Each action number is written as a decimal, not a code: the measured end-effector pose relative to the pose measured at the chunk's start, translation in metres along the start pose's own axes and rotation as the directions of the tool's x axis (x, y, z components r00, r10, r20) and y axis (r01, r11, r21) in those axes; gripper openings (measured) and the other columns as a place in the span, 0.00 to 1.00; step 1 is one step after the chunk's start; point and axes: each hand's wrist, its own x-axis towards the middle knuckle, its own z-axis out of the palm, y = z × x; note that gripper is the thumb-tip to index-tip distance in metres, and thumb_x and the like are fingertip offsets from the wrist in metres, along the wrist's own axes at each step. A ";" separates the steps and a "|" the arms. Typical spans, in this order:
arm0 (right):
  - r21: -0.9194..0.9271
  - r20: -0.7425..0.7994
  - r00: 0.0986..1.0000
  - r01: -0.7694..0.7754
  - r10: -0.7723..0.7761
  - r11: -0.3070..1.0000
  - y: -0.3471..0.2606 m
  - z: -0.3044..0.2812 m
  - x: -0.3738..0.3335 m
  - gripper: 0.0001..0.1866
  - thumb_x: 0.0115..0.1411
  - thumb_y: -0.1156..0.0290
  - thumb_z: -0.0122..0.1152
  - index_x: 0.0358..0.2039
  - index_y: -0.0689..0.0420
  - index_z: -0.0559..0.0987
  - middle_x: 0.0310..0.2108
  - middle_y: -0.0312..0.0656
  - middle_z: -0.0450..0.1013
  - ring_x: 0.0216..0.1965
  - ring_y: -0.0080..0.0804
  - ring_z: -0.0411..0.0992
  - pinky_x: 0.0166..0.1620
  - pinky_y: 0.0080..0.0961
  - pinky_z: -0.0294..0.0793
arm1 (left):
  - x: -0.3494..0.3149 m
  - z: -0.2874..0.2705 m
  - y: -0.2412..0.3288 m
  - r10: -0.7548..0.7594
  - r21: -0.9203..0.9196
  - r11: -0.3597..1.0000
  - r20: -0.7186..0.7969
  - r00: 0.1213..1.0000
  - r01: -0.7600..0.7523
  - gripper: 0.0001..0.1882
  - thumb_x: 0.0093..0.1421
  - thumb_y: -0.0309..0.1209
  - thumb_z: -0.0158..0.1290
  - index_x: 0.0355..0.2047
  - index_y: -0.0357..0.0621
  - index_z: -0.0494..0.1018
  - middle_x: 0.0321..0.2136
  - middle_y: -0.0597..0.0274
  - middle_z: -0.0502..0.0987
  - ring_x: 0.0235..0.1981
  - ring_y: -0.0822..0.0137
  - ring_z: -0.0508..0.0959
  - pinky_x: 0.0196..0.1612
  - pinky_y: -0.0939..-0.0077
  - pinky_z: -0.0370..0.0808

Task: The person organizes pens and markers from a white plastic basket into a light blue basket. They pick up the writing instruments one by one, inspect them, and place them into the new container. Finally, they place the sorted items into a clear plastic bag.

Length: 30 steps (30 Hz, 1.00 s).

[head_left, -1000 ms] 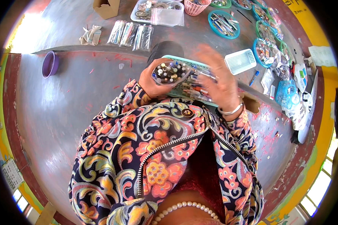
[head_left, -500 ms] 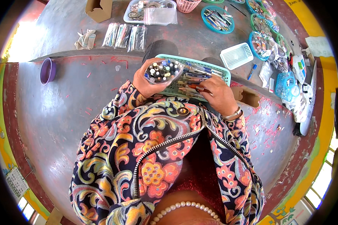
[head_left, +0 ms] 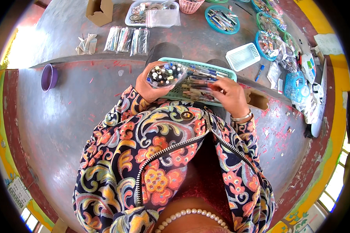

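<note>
Wrapped round a clear plastic bag of pens (head_left: 166, 75), my left hand (head_left: 147, 84) holds it upright over the left part of a light green basket (head_left: 231, 75). The pens' ends, in white, black, blue and other colours, point up at me. Over the basket's right side, my right hand (head_left: 233, 96) has its thumb and fingers pinched on a reddish pen (head_left: 212, 86), somewhat blurred. Beneath it, several loose pens (head_left: 198, 82) lie across the basket. The basket rests on my lap, and my left hand hides its left end.
Bags of pens (head_left: 125, 40) lie on the raised surface ahead, beside a crumpled cloth glove (head_left: 86, 44). Behind are a white tray (head_left: 131, 20) and a blue basket of pens (head_left: 221, 31). An unfilled white basket (head_left: 243, 56) sits at right. A purple basin (head_left: 49, 77) stands left.
My right hand has shifted slightly right and up from the loose pens, with the reddish pen in its fingers. My left hand still holds the bag, and the view has shifted a little.
</note>
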 end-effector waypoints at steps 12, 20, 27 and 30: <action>0.993 -0.098 0.876 0.055 0.472 0.103 0.029 -0.014 -0.009 0.13 0.63 0.72 0.55 0.45 0.66 0.74 0.35 0.45 0.75 0.36 0.30 0.75 0.38 0.18 0.76 | 0.002 0.001 0.003 -0.027 0.050 0.998 0.010 1.000 0.026 0.35 0.41 0.19 0.66 0.51 0.33 0.64 0.45 0.56 0.72 0.46 0.69 0.74 0.51 0.74 0.71; 0.991 -0.071 0.851 0.119 0.520 -0.060 0.043 -0.005 -0.009 0.10 0.62 0.74 0.56 0.43 0.65 0.74 0.34 0.48 0.75 0.36 0.32 0.75 0.35 0.17 0.78 | 0.002 0.002 0.003 -0.052 0.031 0.998 0.001 0.999 0.052 0.35 0.41 0.21 0.67 0.51 0.33 0.64 0.45 0.56 0.72 0.45 0.70 0.75 0.50 0.74 0.72; 0.994 -0.104 0.843 0.108 0.528 0.024 0.046 -0.001 -0.008 0.11 0.64 0.72 0.54 0.44 0.62 0.73 0.35 0.47 0.75 0.37 0.34 0.76 0.37 0.21 0.79 | 0.001 0.001 0.003 -0.029 0.022 0.999 0.000 1.000 0.029 0.35 0.42 0.20 0.67 0.51 0.33 0.65 0.45 0.56 0.71 0.46 0.70 0.74 0.51 0.74 0.71; 0.983 -0.170 0.847 0.113 0.504 0.142 0.028 -0.004 -0.003 0.12 0.66 0.69 0.50 0.45 0.62 0.72 0.37 0.46 0.74 0.38 0.36 0.76 0.39 0.25 0.79 | 0.001 0.001 0.001 -0.035 0.000 0.999 0.000 0.999 0.035 0.35 0.41 0.20 0.67 0.51 0.32 0.65 0.45 0.56 0.71 0.45 0.70 0.74 0.50 0.74 0.71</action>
